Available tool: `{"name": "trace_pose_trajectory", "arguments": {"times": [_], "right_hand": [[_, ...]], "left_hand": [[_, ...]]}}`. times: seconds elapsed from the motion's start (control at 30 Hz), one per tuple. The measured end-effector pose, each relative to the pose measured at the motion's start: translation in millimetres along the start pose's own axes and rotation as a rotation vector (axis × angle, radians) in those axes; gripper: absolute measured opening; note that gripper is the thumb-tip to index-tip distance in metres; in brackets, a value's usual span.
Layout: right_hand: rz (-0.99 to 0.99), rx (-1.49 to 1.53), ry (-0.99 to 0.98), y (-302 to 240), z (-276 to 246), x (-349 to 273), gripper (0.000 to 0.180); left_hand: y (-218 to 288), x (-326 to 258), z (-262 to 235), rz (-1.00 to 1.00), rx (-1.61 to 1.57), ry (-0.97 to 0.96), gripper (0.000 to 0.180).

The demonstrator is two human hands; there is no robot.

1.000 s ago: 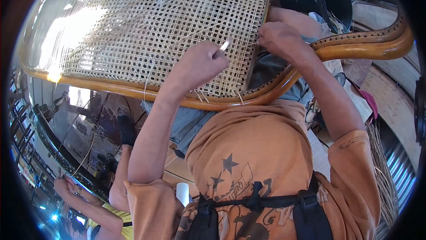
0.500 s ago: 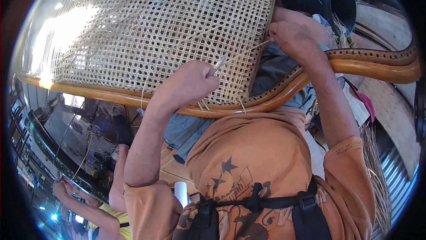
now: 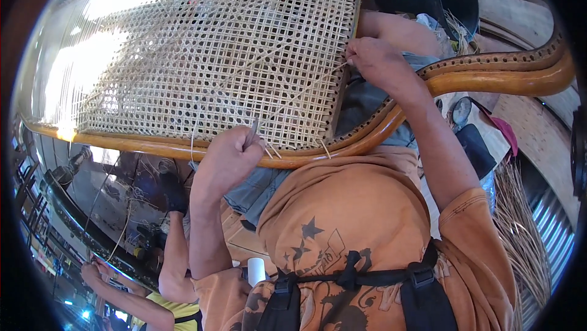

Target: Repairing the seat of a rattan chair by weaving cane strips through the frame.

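Note:
A woven cane panel (image 3: pixel 244 55) fills a curved, varnished wooden frame (image 3: pixel 153 146) in front of me. My left hand (image 3: pixel 229 156) is closed around a short, grey, pointed tool (image 3: pixel 252 131), over the panel's near edge. Its tip points up and away, and I cannot make out its exact kind. At the panel's right edge, my right hand (image 3: pixel 380 66) pinches a thin cane strand (image 3: pixel 342 65). The strand runs slantwise across the weave. Short loose cane ends (image 3: pixel 325 148) stick out over the near rail.
The frame's drilled wooden arm (image 3: pixel 495 74) curves out to the right. Beyond it stands a dark bin (image 3: pixel 455 0). A bundle of loose cane strands (image 3: pixel 516 227) lies at the lower right. Another person's arm (image 3: pixel 131 306) shows at the lower left, beside a dark curved frame (image 3: pixel 92 233).
My left hand with the pointed tool has moved left and nearer to me, off the middle of the weave. My right hand has come closer to the panel's right edge, still pinching the strand.

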State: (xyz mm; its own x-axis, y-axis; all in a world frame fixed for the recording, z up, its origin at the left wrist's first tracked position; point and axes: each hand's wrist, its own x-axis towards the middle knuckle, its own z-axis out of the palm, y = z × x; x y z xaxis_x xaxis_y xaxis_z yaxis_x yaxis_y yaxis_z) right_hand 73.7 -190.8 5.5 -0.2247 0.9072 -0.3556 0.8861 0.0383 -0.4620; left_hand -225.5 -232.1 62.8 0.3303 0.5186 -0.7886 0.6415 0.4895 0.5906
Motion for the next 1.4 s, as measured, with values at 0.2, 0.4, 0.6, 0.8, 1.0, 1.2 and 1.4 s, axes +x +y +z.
{"name": "trace_pose_trajectory", "arguments": {"times": [0.2, 0.4, 0.6, 0.8, 1.0, 1.2, 1.4], "right_hand": [[-0.035, 0.107, 0.059, -9, 1, -3, 0.015], [0.062, 0.133, -0.034, -16, -4, -7, 0.013], [0.240, -0.023, 0.011, -20, -5, -13, 0.012], [0.074, 0.266, 0.220, -67, -73, -60, 0.009], [0.206, 0.538, 0.234, -26, -103, -140, 0.009], [0.527, 0.987, 0.345, 42, -60, -172, 0.010], [0.634, 1.313, 0.608, 78, -19, -162, 0.015]], "left_hand": [[-12, -19, -9, -0.028, -0.392, 0.036, 0.015], [-30, -50, 7, 0.226, -0.266, 0.473, 0.013], [-22, -44, 19, -0.046, 0.384, 0.754, 0.019], [-31, -54, 8, 0.023, 0.379, 0.702, 0.017], [-14, -67, 0, 0.007, 0.206, 0.758, 0.016], [76, -71, 12, 0.223, -0.286, 0.950, 0.009], [133, 37, 60, 0.104, -0.060, 0.364, 0.024]]}}
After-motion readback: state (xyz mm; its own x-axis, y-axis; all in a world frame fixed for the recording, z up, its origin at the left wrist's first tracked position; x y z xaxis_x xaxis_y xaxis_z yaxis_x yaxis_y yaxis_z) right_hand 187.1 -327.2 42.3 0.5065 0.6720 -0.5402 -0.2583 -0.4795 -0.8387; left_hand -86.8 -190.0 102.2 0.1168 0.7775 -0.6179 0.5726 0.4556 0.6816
